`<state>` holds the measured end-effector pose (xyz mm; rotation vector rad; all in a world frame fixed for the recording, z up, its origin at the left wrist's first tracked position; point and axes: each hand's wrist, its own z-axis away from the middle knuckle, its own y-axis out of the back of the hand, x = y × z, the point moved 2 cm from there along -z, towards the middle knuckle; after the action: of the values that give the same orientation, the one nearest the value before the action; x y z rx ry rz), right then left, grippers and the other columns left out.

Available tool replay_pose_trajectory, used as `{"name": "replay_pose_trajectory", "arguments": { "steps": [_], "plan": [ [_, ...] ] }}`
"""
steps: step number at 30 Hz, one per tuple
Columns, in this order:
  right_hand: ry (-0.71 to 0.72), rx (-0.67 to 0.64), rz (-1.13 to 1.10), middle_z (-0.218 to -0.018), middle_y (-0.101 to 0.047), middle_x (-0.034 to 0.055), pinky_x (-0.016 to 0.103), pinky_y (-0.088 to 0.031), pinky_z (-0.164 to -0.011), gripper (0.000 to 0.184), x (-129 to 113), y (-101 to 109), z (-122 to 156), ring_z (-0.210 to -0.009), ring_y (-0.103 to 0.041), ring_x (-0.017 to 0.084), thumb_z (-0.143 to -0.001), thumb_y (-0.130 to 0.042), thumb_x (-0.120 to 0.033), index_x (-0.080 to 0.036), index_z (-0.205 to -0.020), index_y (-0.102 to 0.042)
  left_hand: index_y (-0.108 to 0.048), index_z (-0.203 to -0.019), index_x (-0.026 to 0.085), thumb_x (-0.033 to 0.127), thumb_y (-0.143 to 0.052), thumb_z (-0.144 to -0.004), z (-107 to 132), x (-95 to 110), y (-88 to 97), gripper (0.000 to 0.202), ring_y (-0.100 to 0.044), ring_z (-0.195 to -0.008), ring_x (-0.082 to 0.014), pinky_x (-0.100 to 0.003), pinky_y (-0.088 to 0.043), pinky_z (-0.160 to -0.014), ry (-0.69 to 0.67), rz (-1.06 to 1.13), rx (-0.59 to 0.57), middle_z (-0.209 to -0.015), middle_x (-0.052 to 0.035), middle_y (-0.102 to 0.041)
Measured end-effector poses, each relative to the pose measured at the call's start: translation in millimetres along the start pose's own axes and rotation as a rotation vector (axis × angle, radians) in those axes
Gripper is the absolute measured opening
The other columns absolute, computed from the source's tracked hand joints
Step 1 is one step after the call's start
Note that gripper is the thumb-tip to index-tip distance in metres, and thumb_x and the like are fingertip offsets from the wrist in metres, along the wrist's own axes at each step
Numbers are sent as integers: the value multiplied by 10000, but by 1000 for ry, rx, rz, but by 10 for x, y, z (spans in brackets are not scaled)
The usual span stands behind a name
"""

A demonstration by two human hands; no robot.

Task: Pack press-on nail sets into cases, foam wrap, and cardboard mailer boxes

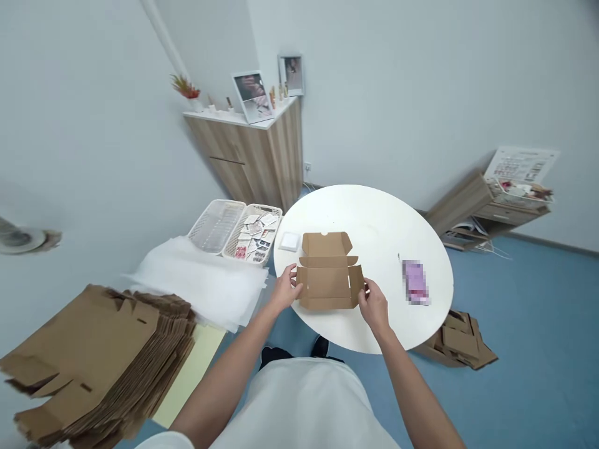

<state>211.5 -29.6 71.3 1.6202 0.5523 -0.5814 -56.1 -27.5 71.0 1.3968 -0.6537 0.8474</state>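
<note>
An unfolded brown cardboard box point(327, 284) lies across the front of the round white table point(384, 218), its lid part and tuck flaps pointing away from me. My left hand point(286, 289) grips the side flap at its left edge, thumb and fingers pinching the card. At the opposite edge my right hand point(374, 304) pinches the right side flap, which tilts up a little. A small white square item point(290, 241) lies on the table just beyond my left hand. To the right of my right hand is a blurred purple item point(415, 282).
Stacked flat cardboard boxes point(107, 349) stand at the left, beside white foam sheets point(201, 274) and a plastic basket point(253, 234) of small cards. Folded cardboard point(461, 340) lies below the table's right edge. A wooden cabinet point(248, 149) stands behind.
</note>
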Motion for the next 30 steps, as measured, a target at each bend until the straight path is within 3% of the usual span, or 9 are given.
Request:
{"name": "replay_pose_trajectory", "arguments": {
  "steps": [3,7,12,19,23,26,28,30],
  "plan": [
    [-133,-8,16,-828,-573,46,268,-385,-569,358,289,45,129,-663,-527,154,-739,-331,-234,-178,-1049,-501,-320,-1242,189,160,-554,-667,-114,63,-315,621,-566,-645,-102,-276,-456,-709,16,7,-107,-1045,-85,-595],
    [-257,-30,29,-833,-567,41,271,-383,-577,377,550,0,271,-675,-533,158,-725,-329,-228,-178,-1064,-484,-285,-1263,198,170,-545,-686,-201,31,-561,634,-568,-646,-98,-270,-460,-687,36,-17,-187,-1114,-99,-552],
    [-357,-26,43,-817,-567,33,264,-388,-590,386,715,-108,355,-699,-540,158,-710,-342,-227,-175,-1063,-491,-295,-1252,204,209,-547,-713,-291,-95,-694,596,-568,-656,-93,-286,-466,-708,51,-37,-213,-1172,-95,-487],
    [-514,13,120,-845,-572,40,267,-383,-580,374,748,-157,360,-710,-547,166,-722,-356,-243,-185,-1061,-501,-295,-1244,191,240,-530,-736,-449,-201,-799,562,-565,-670,-90,-297,-468,-740,40,-17,-305,-1162,-91,-469],
    [-579,26,185,-897,-570,59,287,-386,-615,398,756,-164,396,-779,-541,193,-735,-383,-290,-194,-1111,-472,-246,-1276,177,339,-538,-731,-429,-154,-740,639,-525,-964,-184,-336,-428,-827,-78,-118,-273,-1268,-133,-354],
    [-533,102,248,-1035,-523,126,356,-376,-740,468,767,-142,391,-948,-482,261,-717,-442,-324,-160,-1155,-441,-254,-1287,192,420,-571,-691,-342,-40,-669,712,-303,-1204,-289,-432,-305,-941,-212,-346,-221,-1350,-142,-243],
    [-507,154,274,-1117,-474,155,402,-344,-808,525,782,-115,339,-1035,-422,295,-711,-464,-331,-142,-1197,-403,-305,-1271,200,466,-595,-656,-265,41,-671,730,-200,-1247,-326,-483,-202,-980,-321,-484,-260,-1368,-139,-228],
    [-481,163,261,-1154,-451,154,422,-328,-837,542,799,-86,232,-1071,-393,302,-716,-464,-329,-146,-1219,-382,-378,-1227,207,506,-616,-616,-185,97,-733,721,-179,-1252,-334,-504,-133,-992,-433,-564,-375,-1362,-133,-258]
  ]
}}
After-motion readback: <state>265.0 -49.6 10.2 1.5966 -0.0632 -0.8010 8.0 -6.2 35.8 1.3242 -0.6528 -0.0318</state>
